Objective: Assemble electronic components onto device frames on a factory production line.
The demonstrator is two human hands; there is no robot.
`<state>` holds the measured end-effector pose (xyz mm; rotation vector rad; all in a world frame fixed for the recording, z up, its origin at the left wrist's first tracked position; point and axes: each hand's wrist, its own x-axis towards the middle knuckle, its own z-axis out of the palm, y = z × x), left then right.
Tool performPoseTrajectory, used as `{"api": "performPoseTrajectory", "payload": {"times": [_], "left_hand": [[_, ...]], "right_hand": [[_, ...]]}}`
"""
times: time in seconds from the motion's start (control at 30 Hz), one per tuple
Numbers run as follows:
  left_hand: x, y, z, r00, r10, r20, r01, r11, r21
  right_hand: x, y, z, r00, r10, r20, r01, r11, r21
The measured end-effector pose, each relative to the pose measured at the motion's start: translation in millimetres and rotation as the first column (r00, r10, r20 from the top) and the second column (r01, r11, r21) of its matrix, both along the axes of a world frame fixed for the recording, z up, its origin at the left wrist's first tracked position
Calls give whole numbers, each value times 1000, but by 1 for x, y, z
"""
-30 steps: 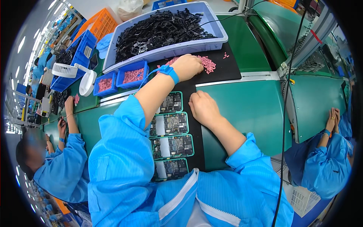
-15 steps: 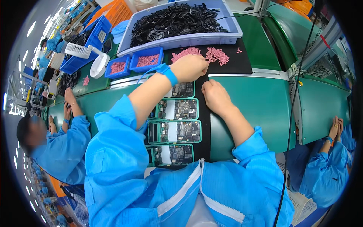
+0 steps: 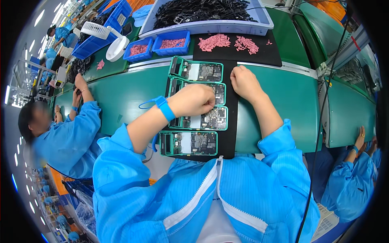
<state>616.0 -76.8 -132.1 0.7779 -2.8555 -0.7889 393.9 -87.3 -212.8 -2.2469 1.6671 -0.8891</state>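
Several opened green-framed phone-like devices with bare circuit boards lie in a column on a black mat: the farthest device, the nearest device and others between. My left hand, a blue band on its wrist, is over the middle devices with its fingers pinched downward; anything between the fingertips is hidden. My right hand rests curled at the mat's right edge, beside the far devices; its fingers are closed, and whatever they may hold is not visible. Beyond the devices, a larger pink pile and a smaller pink pile of tiny pieces sit on black matting.
Two small blue bins, a left bin and a right bin, hold pink pieces. Behind is a large pale tub of black plastic parts. A white fan stands left. A black cable hangs right. Co-workers sit at both sides.
My left hand has come back from the pink piles to the middle devices. My right hand stays curled at the mat's edge. The whole view has shifted a little.
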Motion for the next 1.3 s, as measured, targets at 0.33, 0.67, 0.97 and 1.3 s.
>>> {"api": "performPoseTrajectory", "payload": {"times": [0.33, 0.67, 0.97, 1.3], "left_hand": [[-5, 17, -13, 998, -15, -68, 1, 978, -209], [-15, 25, -20, 997, -23, 69, 51, 897, -440], [-15, 37, -19, 995, -58, 82, 94, 814, -574], [9, 37, -29, 995, -82, 53, 97, 879, -466]], "right_hand": [[0, 2, 0, 1000, -3, 7, 3, 1000, 15], [-3, -1, -1, 1000, 29, 9, -29, 999, 43], [-2, 3, 3, 997, -11, -70, 11, 1000, 6], [11, 24, 38, 969, 20, 248, -66, 982, 178]]}}
